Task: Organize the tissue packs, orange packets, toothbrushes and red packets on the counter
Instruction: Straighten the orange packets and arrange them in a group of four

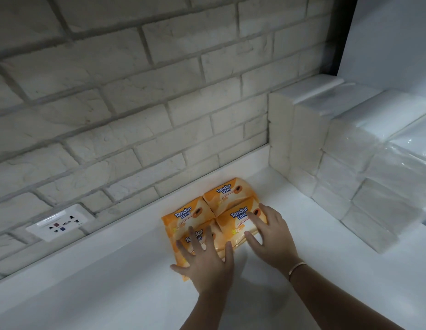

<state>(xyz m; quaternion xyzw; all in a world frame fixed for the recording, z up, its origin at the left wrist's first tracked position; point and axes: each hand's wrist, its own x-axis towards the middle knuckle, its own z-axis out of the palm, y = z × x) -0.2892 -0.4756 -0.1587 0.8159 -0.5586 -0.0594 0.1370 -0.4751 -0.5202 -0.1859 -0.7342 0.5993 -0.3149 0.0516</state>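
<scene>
While both arms reach fwd, L hand (206, 260) & R hand (270, 236) press flat on orange packets (227, 194), each grip wide.

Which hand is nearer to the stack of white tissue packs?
Right. The right hand rests on the front right orange packet, toward the tissue packs; the left hand rests on the front left orange packet, farther away.

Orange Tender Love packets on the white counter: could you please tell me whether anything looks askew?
Nothing stands out: the four orange plastic packets lie flat in a tidy two-by-two block, with the left hand and right hand resting flat on the near two.
</scene>
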